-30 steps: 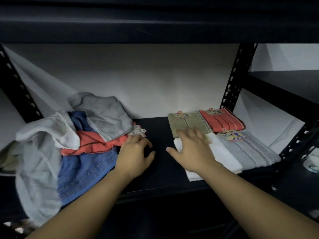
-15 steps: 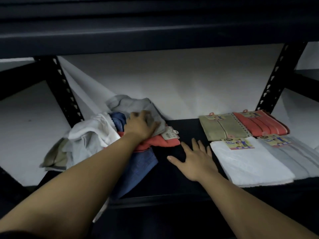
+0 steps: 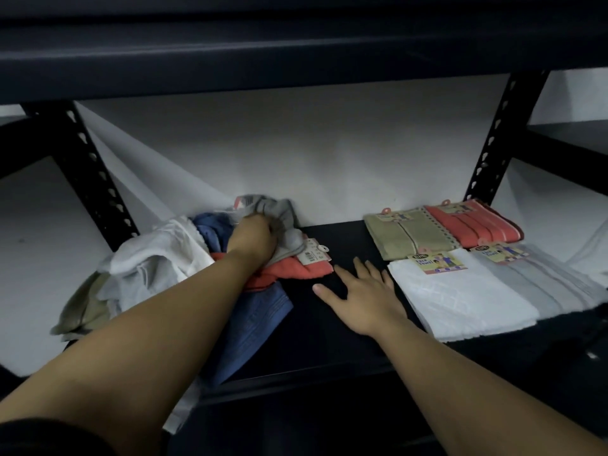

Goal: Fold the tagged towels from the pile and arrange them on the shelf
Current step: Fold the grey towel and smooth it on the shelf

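Four towels already lie folded flat at the right of the shelf (image 3: 345,238), set two by two and touching — an olive folded towel (image 3: 408,232) and a coral folded towel (image 3: 473,225) at the back, a white folded towel (image 3: 460,301) and a grey folded towel (image 3: 552,284) in front, each with its printed card tag at the far edge. By that count the job looks somewhere near the middle, since the pile (image 3: 184,274) at the left holds at least five more pieces in a loose heap: a white towel and an olive one drooping over the shelf's front edge, a blue one hanging down in front, a coral one under a tag, and a grey towel (image 3: 279,218) on top at the back. The left hand (image 3: 253,241) is sunk into that heap with its fingers curled round a bunch of the grey cloth, so the grey piece seems to be the next one to be folded. The right hand (image 3: 365,291) rests palm down on the bare dark shelf between the pile and the folded set, fingers straight and spread, holding nothing. The grey towel is crumpled and soft-looking, ridged into folds where it is gripped — a tag shows near its top edge.
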